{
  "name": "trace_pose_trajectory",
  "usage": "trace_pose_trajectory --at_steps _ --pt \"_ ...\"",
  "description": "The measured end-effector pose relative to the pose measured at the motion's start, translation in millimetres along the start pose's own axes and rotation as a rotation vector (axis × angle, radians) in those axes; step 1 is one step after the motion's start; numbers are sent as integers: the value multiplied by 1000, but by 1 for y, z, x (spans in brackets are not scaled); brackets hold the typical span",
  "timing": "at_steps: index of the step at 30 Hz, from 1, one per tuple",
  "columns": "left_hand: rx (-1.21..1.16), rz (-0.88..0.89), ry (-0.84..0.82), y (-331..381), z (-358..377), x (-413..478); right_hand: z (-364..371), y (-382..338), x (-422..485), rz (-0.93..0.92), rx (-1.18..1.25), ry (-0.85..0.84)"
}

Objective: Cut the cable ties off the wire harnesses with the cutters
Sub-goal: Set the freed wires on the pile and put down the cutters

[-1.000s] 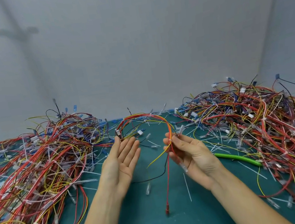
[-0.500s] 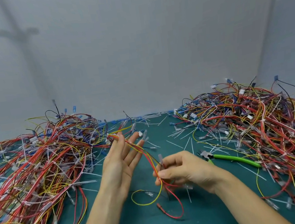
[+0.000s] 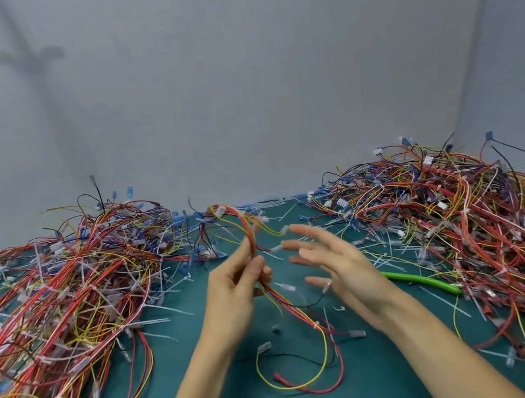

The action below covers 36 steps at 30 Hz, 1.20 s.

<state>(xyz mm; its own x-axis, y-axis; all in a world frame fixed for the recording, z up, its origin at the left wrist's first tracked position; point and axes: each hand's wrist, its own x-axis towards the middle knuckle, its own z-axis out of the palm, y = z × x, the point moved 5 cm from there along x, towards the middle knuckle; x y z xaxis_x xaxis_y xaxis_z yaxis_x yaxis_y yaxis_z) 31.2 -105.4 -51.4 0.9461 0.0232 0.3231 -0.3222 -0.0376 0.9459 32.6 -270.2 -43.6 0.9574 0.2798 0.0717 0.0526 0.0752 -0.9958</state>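
Now the wire harness (image 3: 248,236) is sitting in the left hand (image 3: 234,287), no more in the right one. Thumb and fingers are pinching the bundle upright, probably to look for remaining cable ties. The right hand (image 3: 339,269) is hovering just beside it, fingers spread and holding nothing, while the green-handled cutters (image 3: 420,280) are lying on the table (image 3: 372,388) behind its wrist.

right hand (image 3: 335,270): fingers smeared by motion
cutters (image 3: 420,280): only green handle shows; head hidden behind right hand
harness (image 3: 255,245): top loop blurred
left pile (image 3: 49,321): cut by left, bottom edges
right pile (image 3: 482,214): cut by right edge
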Motion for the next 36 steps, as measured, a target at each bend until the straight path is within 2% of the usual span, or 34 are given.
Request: trace_pose_trajectory --at_steps 3,7,10,16,19,24,31,36 --pt "175 86 -55 2 9 -4 -2 -2 3 -58 -33 88" --pt "685 289 -124 9 24 -15 2 -4 4 -141 -94 92" --pt "826 327 -125 14 31 -20 5 -2 6 -216 -212 88" --pt "712 399 -121 18 32 -19 5 5 6 -233 -301 183" --pt "616 422 -106 16 32 -18 2 3 4 -206 -166 286" --pt "694 426 -99 9 26 -17 -15 -2 -1 -55 130 431" --pt "794 557 -22 18 35 -26 -27 -15 5 24 412 377" --pt "859 480 23 16 30 -25 -38 -49 15 -86 499 237"
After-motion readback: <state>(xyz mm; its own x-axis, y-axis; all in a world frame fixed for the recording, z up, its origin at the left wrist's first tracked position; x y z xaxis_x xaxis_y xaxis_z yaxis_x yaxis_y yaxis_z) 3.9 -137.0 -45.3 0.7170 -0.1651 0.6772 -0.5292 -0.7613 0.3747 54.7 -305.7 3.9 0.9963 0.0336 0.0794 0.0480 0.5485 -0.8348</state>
